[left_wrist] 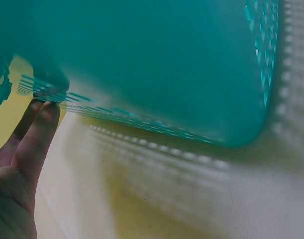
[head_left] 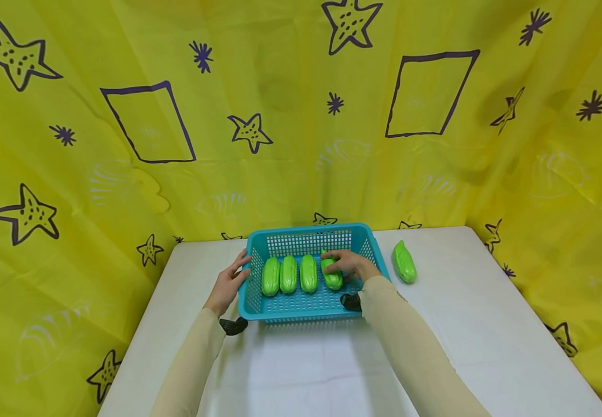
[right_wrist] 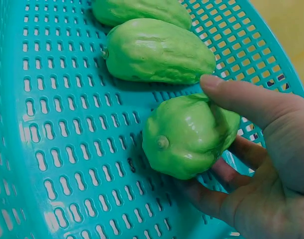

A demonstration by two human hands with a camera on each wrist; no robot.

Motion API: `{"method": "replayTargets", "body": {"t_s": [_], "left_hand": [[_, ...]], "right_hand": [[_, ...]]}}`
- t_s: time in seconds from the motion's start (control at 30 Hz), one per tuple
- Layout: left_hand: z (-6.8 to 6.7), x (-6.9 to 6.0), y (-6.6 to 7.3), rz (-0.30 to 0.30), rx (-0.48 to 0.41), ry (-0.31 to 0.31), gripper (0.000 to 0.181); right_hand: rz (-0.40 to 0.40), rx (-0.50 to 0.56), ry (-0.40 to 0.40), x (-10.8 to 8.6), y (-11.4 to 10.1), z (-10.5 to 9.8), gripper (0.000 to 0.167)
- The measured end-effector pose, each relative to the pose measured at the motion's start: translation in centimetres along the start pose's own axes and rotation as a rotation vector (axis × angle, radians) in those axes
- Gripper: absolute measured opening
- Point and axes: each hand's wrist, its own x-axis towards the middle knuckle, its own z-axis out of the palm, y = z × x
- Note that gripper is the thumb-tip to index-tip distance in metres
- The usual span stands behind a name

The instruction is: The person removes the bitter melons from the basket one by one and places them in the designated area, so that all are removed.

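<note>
My right hand [head_left: 348, 263] reaches into a turquoise plastic basket [head_left: 301, 315] and holds a glossy green gourd [right_wrist: 184, 139]. In the right wrist view the thumb lies on the gourd's upper side and the fingers curl beneath it. Three similar gourds [head_left: 287, 274] lie in a row in the basket, to the left of the held one. My left hand [head_left: 228, 284] grips the basket's left rim. In the left wrist view two of its fingers [left_wrist: 40, 139] touch the outside of the perforated wall; the thumb is hidden there.
Another green gourd [head_left: 404, 263] lies on the white tabletop [head_left: 467, 289], just right of the basket. A yellow curtain [head_left: 290, 174] with drawn stars and frames closes off the back and both sides. Dark wrist devices [head_left: 234, 326] sit by both wrists.
</note>
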Motion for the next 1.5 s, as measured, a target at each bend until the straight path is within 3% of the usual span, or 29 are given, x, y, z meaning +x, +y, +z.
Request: {"method": "replayTargets", "body": {"t_s": [0.53,0.97,1.17,1.27,1.5], "left_hand": [[0.0,-0.1,0.2,-0.014,-0.001,0.000,0.046],[-0.1,0.0,0.1,0.005,0.006,0.000,0.046],[-0.1,0.0,0.1,-0.006,-0.012,-0.021,0.047],[-0.1,-0.1,0.6,-0.013,-0.027,-0.031,0.047],[-0.1,-1.4,3.1,-0.012,-0.016,-0.055,0.048]], "right_hand": [[-0.028,-0.020,-0.007,0.3,0.6,-0.3,0.052],[-0.041,0.018,0.063,0.1,0.6,-0.5,0.051],[-0.085,-0.024,0.091,-0.1,0.0,-0.9,0.052],[-0.109,-0.045,0.099,-0.4,-0.5,-1.1,0.051],[-0.147,-0.060,0.134,-0.9,-1.6,-1.7,0.050]]}}
